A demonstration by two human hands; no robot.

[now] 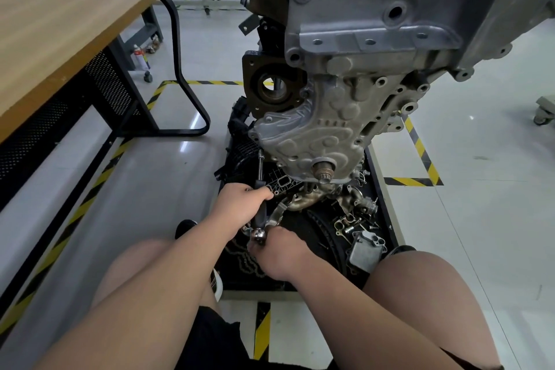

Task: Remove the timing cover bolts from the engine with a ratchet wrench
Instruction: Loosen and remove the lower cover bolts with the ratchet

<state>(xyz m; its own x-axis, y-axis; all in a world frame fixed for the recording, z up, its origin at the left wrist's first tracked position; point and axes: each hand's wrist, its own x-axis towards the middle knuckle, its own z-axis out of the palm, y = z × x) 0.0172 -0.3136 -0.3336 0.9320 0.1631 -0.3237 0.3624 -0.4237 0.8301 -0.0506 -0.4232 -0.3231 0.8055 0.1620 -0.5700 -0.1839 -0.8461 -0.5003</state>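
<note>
Bright, even light; wide-angle edge distortion.

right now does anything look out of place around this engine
Yes: loose parts lie scattered on the black tray under the engine, a rusty manifold and an aluminium housing among them, right where the left hand and right hand hold the ratchet wrench.

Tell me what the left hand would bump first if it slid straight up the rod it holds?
Probably the lower left edge of the timing cover, where the tip of the rod sits; the left hand grips that rod. Depth is hard to judge.
</note>
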